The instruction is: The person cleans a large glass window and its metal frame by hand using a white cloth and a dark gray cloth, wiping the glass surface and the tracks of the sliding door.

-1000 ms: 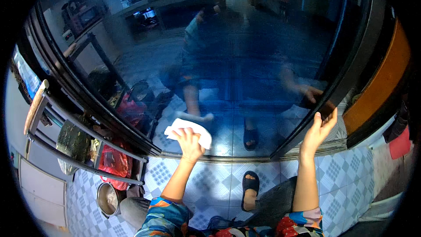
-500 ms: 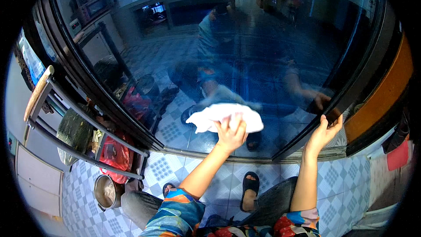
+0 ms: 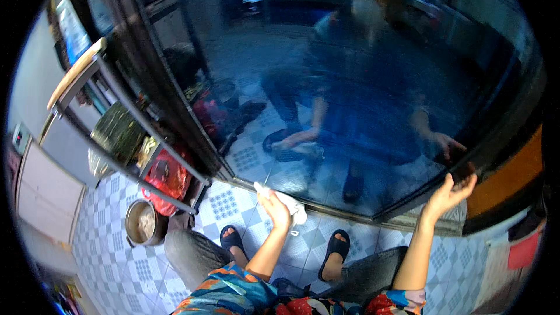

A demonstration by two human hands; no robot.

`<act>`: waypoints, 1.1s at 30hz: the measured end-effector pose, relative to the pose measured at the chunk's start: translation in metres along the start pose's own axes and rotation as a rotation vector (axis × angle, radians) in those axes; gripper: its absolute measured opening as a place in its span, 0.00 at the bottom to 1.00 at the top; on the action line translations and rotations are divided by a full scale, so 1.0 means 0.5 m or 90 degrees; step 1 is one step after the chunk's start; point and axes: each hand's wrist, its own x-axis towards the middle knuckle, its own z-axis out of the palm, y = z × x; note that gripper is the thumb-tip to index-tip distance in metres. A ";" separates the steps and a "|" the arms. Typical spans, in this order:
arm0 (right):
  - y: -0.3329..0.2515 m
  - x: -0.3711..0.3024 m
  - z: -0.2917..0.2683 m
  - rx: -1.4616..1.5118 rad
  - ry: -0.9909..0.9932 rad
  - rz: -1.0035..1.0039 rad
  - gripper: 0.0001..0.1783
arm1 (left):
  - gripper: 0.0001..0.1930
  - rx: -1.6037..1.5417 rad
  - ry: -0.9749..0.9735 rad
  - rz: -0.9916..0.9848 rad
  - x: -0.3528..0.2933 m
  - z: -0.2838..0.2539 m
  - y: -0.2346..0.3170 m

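Note:
A white cloth [image 3: 296,207] is bunched under my left hand [image 3: 275,210], which presses it along the bottom edge of a dark glass door [image 3: 350,111]. Part of the cloth is hidden beneath my fingers, and a loose end hangs to their right. Over at the door's right side, my right hand [image 3: 444,199] is raised against the dark door frame [image 3: 408,205] with its thumb and fingers apart, holding nothing. The glass reflects both my arms and my crouched legs.
Left of me stands a metal rack [image 3: 125,122] with a dark green melon-like object [image 3: 116,134] and a red plastic bag [image 3: 166,181]. A metal pot [image 3: 144,223] sits on the patterned tile floor [image 3: 140,274]. A red cloth [image 3: 524,251] hangs at the far right.
My left hand has brought the cloth down and left from the glass to the door's bottom edge, bunching it smaller. My right hand's fingers have spread. The view has shifted slightly.

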 end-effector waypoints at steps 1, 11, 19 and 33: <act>-0.025 -0.010 0.002 -0.114 0.030 -0.099 0.39 | 0.19 -0.055 0.014 0.000 0.005 0.011 0.046; -0.133 -0.133 0.085 -0.137 -0.223 -0.460 0.35 | 0.18 -0.005 -0.020 0.691 0.028 0.207 0.436; -0.080 -0.153 0.115 -0.230 -0.245 -0.520 0.35 | 0.17 0.125 0.058 0.736 0.204 0.151 0.293; -0.081 -0.192 0.170 -0.302 -0.187 -0.583 0.38 | 0.14 0.046 0.108 0.310 0.288 0.067 0.251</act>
